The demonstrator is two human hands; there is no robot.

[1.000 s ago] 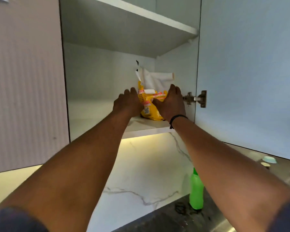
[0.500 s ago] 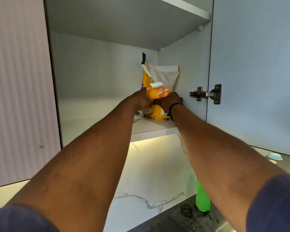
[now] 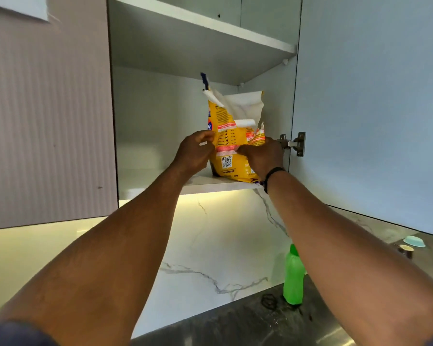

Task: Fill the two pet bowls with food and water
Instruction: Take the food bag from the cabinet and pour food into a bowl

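Observation:
A yellow pet food bag with an open white-lined top stands upright on the lower shelf of an open wall cabinet, near its front right corner. My left hand grips the bag's left edge. My right hand holds its right side, fingers across the front. Far right on the counter lies a pale blue bowl, partly hidden by the cabinet door, with a small dark bowl beside it.
The open cabinet door hangs to the right on a metal hinge. A green plastic bottle stands on the dark counter below, by a black band. An upper shelf and a closed ribbed door frame the opening.
Both hands have closed on the bag and drawn it forward to the shelf's front edge; it now stands taller and more upright than a second ago.

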